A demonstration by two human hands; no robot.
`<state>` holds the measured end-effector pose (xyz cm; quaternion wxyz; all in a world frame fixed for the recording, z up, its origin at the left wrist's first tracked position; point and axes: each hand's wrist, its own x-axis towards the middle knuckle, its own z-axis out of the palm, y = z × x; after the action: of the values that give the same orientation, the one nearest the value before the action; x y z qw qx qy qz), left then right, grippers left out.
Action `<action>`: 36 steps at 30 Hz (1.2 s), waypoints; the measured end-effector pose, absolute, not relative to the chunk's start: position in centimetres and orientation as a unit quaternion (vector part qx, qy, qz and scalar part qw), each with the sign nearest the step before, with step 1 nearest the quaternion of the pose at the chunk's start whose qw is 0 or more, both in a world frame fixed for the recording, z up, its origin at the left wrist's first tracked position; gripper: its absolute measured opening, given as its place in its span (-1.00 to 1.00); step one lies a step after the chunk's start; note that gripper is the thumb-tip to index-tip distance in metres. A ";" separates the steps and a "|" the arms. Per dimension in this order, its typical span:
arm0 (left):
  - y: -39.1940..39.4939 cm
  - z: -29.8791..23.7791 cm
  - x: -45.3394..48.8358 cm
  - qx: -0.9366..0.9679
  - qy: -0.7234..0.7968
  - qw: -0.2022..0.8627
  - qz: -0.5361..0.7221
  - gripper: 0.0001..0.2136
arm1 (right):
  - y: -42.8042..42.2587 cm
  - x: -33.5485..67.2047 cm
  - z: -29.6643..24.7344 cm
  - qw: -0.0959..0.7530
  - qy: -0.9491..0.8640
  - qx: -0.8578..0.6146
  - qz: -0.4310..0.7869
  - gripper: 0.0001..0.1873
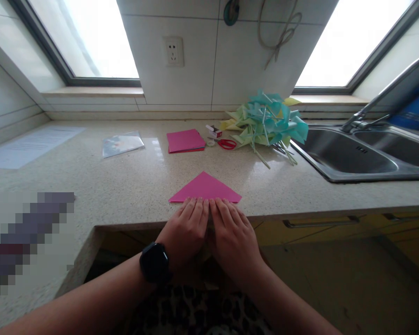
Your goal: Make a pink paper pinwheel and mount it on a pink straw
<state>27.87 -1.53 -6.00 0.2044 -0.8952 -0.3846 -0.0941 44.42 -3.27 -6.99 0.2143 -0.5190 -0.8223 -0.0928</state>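
Note:
A sheet of pink paper (205, 187), folded into a triangle, lies on the counter near its front edge with its point facing the wall. The fingers of my left hand (187, 223), stretched out side by side, rest on the triangle's near folded edge. Beside it, my right hand (232, 228) lays its straight fingers along the same edge. The two hands nearly meet at the middle of the fold. My thumbs are mostly hidden beneath the hands. A black watch (155, 263) is on my left wrist.
Behind the triangle lie a stack of pink paper (185, 141), red-handled scissors (226, 144) and a small box (213, 130). Paper pinwheels (265, 118) are heaped by the sink (349, 149). A plastic packet (123, 144) and a printed sheet (31, 144) lie left.

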 end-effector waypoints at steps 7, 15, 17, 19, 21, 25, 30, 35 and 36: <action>-1.0 -6.3 27.8 -0.898 -0.387 0.181 -0.101 -0.46 | -3.3 44.6 -7.1 0.219 -0.819 -0.527 -0.067 -0.29; -1.2 -5.1 28.0 -0.893 -0.402 0.173 -0.108 -0.51 | -3.1 44.7 -7.0 0.235 -0.819 -0.518 -0.071 -0.37; -1.3 -4.9 28.0 -0.894 -0.399 0.174 -0.109 -0.53 | -3.1 44.6 -7.1 0.235 -0.821 -0.515 -0.076 -0.38; -1.3 -4.8 28.0 -0.894 -0.398 0.173 -0.108 -0.56 | -3.2 44.7 -7.1 0.238 -0.821 -0.513 -0.080 -0.41; -1.2 -4.9 28.0 -0.895 -0.397 0.172 -0.107 -0.57 | -3.2 44.7 -7.1 0.238 -0.821 -0.513 -0.082 -0.43; -1.1 -4.9 27.9 -0.898 -0.390 0.171 -0.108 -0.56 | -3.0 44.7 -6.7 0.231 -0.824 -0.512 -0.075 -0.43; -0.9 -4.7 27.8 -0.901 -0.392 0.154 -0.105 -0.56 | -2.6 44.9 -5.9 0.216 -0.830 -0.512 -0.053 -0.41; -0.5 -4.7 27.6 -0.902 -0.397 0.133 -0.108 -0.50 | -2.2 45.1 -5.5 0.195 -0.837 -0.511 -0.026 -0.33; -0.4 -4.8 27.6 -0.902 -0.397 0.131 -0.109 -0.48 | -2.2 45.1 -5.5 0.193 -0.837 -0.512 -0.024 -0.31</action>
<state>27.59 -0.44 -4.79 0.1307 -0.9017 -0.3975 -0.1092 45.07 -2.16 -5.53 0.1935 -0.5116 -0.8368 -0.0235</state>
